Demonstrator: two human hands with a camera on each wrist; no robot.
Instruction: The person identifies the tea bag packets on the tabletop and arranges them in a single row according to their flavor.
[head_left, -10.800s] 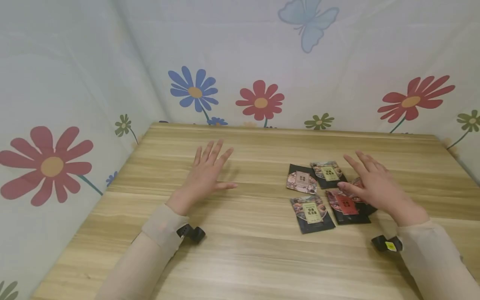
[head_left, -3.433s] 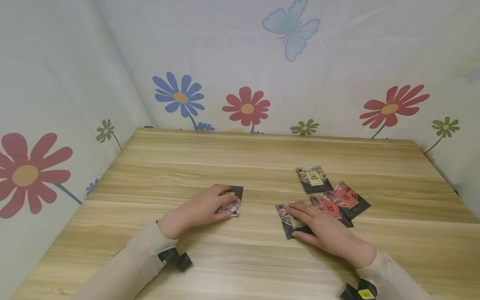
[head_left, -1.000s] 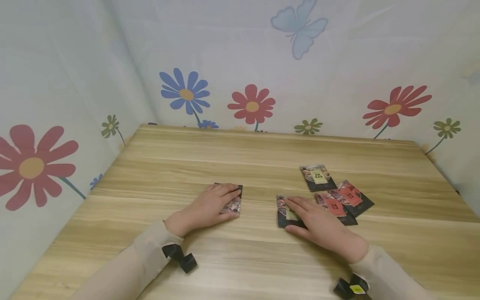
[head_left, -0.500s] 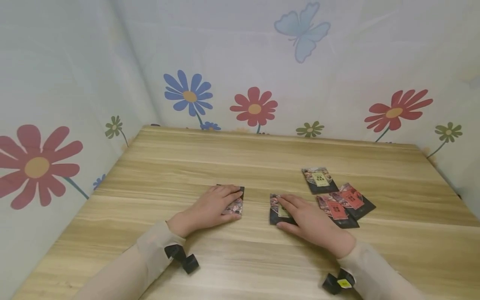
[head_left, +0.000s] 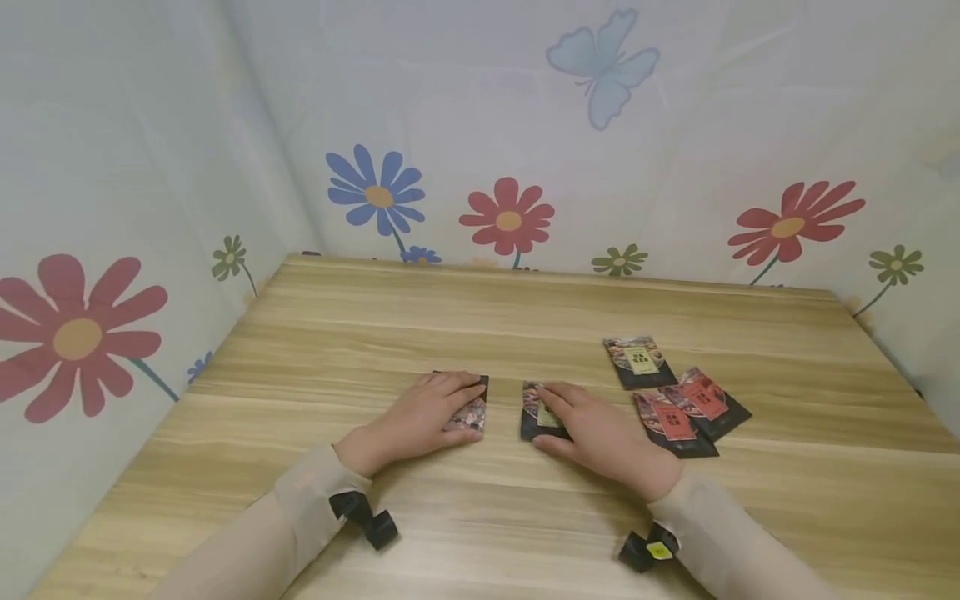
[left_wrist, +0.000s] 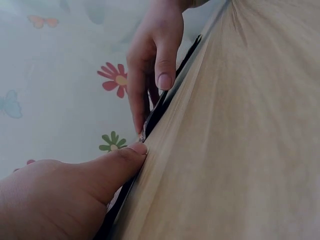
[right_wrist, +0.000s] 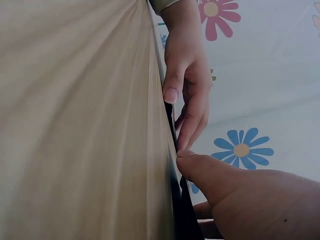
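In the head view my left hand (head_left: 420, 417) lies palm down on a small flat packet with a pinkish picture (head_left: 471, 414), fingers extended over its top. Much of that packet is hidden beneath the hand. To its right, my right hand (head_left: 607, 437) rests on a black packet with a pale yellow label (head_left: 531, 408), fingertips on its face and thumb along the near edge. A narrow strip of tabletop separates the two packets. The left wrist view has my left thumb (left_wrist: 115, 167) low beside the packet, touching the wood.
Right of my right hand lie two overlapping packets with red labels, one nearer (head_left: 672, 421) and one behind (head_left: 705, 396). Another yellow-labelled packet (head_left: 639, 360) lies just beyond them. The wood-grain table (head_left: 480, 517) meets a flowered cloth backdrop (head_left: 450, 100) at its far edge.
My right hand has slid the yellow-labelled packet leftward, closer to the left one. The left hand stays put. Earlier, the pinkish packet lay among the group at right.
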